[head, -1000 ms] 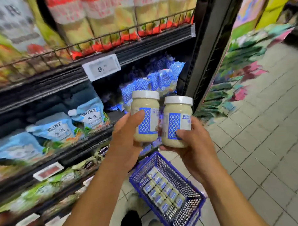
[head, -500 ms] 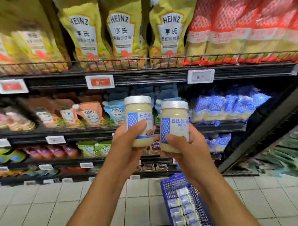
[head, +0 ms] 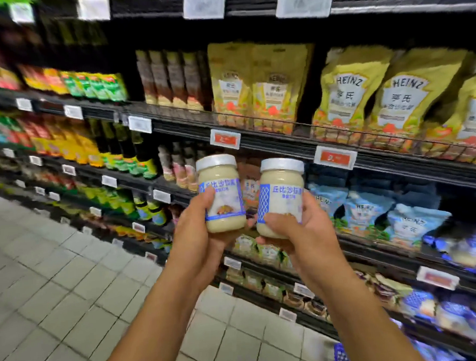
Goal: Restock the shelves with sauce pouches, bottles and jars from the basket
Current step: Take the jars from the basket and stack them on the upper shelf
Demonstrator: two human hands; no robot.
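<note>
I see two jars, each held up in front of the shelves. My left hand [head: 198,236] grips the left jar [head: 221,193] from below, with the thumb on the blue label and the fingers curled round the back. My right hand [head: 304,232] grips the right jar [head: 281,197] the same way, with the thumb across the bottom of the label. Both jars stand almost straight up. They have white lids and pale cream inside. They are close, side by side, but a small gap shows between them.

Just above the right hand, a red tag [head: 335,157] hangs on the edge of a shelf [head: 270,143]. Higher up, above both hands, yellow pouches [head: 347,91] stand in a row behind a wire rail. To the right of the right hand, blue pouches [head: 369,212] lie on a lower shelf. To the left of the left hand, dark bottles [head: 126,147] stand in a row, but they look blurry. Below my right arm, a blue bit of the basket [head: 340,354] peeks in at the bottom edge. Under my left arm is the pale tiled floor [head: 58,283].
</note>
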